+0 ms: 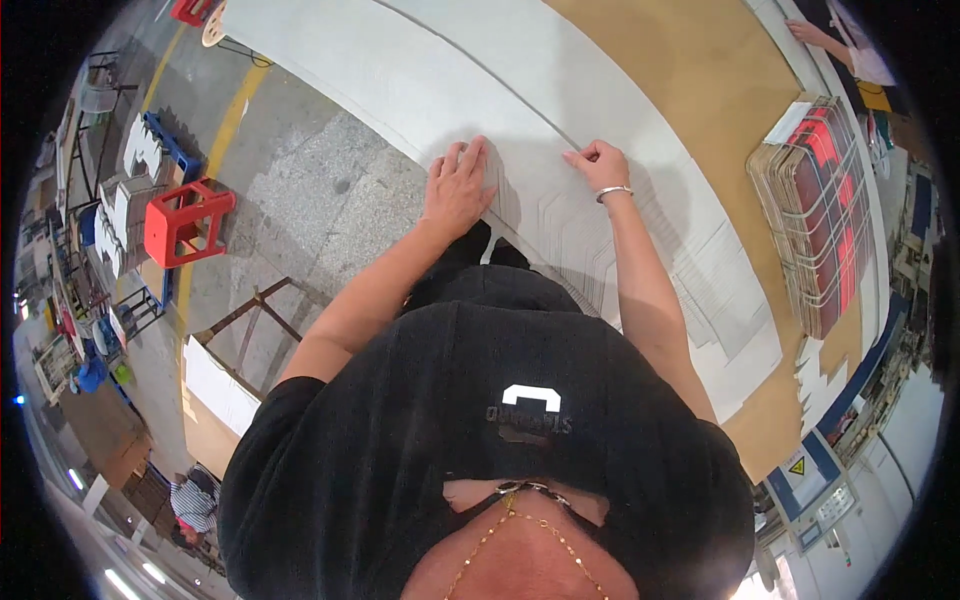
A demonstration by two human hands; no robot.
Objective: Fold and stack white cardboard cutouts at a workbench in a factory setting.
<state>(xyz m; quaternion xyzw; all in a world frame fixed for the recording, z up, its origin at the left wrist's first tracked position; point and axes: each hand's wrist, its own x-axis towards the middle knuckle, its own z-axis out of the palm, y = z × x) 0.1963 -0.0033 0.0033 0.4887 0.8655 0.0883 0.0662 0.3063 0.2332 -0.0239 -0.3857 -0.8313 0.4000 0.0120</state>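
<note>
Long white cardboard sheets point(440, 85) lie across the work table in front of me, with a dark gap running between two of them. My left hand point(460, 188) rests on the near sheet by the table edge, fingers stretched out and holding nothing. Farther right, my right hand point(603, 165), with a bracelet at the wrist, is closed in a pinch where the dark gap ends. What sits between its thumb and fingers, if anything, is too small to make out. Layered cut sheets in a stack point(580, 235) show their stepped edges between my two arms.
Brown board point(690, 55) covers the table's far right side. A strapped bundle of boards point(815, 210) stands on it. To the left, a red plastic stool point(187, 222) stands on the grey floor. Another person's hand point(808, 33) reaches in at the upper right.
</note>
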